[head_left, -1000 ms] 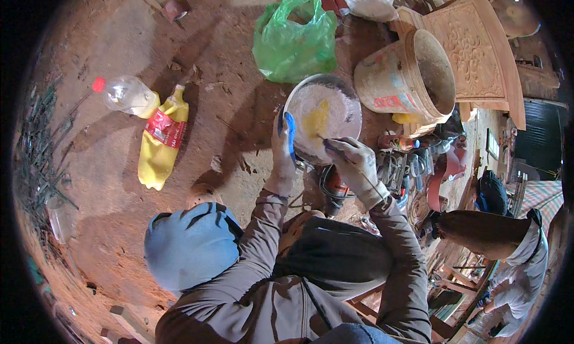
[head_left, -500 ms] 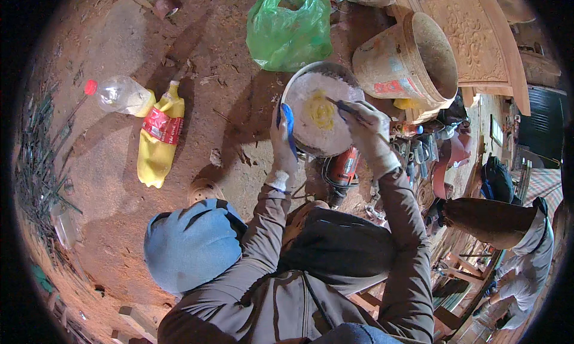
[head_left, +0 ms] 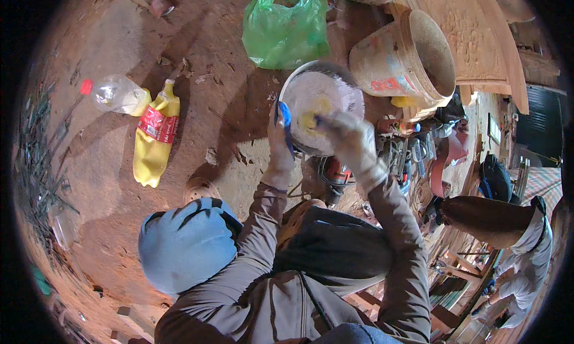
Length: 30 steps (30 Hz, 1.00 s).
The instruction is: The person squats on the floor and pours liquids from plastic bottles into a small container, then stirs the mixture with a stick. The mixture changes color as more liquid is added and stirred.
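Left hand (head_left: 281, 150) clasps bowl (head_left: 336, 70) just to its right; right hand (head_left: 354, 142), blurred, curls over it, grip unreadable; yellow patch (head_left: 308, 119) left of that hand looks partly blended, surrounding pale powder (head_left: 326, 90) largely unmixed.

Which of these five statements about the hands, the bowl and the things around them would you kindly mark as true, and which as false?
1. The left hand holds the bowl at its side. True.
2. The right hand is well away from the bowl. False: it reaches over the bowl's edge, blurred.
3. In the picture, the green plastic bag is above the bowl. True.
4. The contents of the red-labelled bottle look blue. False: they look yellow.
5. In the picture, the bucket is to the right of the bowl. True.
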{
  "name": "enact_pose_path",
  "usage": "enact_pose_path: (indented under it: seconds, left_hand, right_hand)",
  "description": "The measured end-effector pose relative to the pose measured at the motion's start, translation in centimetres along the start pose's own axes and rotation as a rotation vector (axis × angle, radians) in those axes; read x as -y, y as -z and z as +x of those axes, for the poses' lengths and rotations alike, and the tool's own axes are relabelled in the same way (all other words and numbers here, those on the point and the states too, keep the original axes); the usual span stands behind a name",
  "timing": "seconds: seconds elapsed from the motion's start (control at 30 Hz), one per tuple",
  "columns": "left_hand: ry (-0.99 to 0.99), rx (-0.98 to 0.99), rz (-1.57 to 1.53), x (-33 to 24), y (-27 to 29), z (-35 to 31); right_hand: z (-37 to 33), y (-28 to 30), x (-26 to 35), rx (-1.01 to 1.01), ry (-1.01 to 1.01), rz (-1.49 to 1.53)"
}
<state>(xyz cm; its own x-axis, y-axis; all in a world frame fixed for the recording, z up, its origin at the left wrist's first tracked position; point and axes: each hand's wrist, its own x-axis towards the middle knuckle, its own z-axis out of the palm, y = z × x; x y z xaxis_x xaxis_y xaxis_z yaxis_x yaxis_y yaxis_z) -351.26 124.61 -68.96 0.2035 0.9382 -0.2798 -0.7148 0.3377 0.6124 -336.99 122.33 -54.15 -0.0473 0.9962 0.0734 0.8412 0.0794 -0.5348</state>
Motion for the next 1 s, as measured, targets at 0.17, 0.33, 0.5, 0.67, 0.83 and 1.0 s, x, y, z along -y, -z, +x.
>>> enact_pose_path:
  seconds: [0.17, 0.33, 0.5, 0.67, 0.83, 1.0]
  left_hand:
    - [-0.284, 0.044, 0.156, 0.6, 1.0, 0.4]
    - [0.0, 0.045, -0.057, -0.2, 0.3, -0.1]
    - [-0.019, 0.069, 0.276, -4.3, -1.7, 0.6]
    - [0.043, 0.071, -0.066, -2.6, 3.0, 2.5]
    - [0.058, -0.087, -0.121, -6.3, -0.1, 1.5]
    - [-0.055, -0.167, -0.088, -4.0, 1.6, 2.6]
  right_hand:
    - [-2.2, -0.6, -1.4, 0.086, 0.014, -0.075]
    - [2.0, -0.7, 1.0, 0.002, -0.025, 0.107]
    - [4.5, 4.4, -1.0, 0.062, -0.007, 0.431]
    - [5.1, 6.5, -4.6, 0.035, 0.04, 0.103]
    - [-1.3, 3.7, -7.0, -0.121, -0.282, 0.325]
    - [-3.5, -0.7, -3.5, -0.059, -0.444, 0.456]
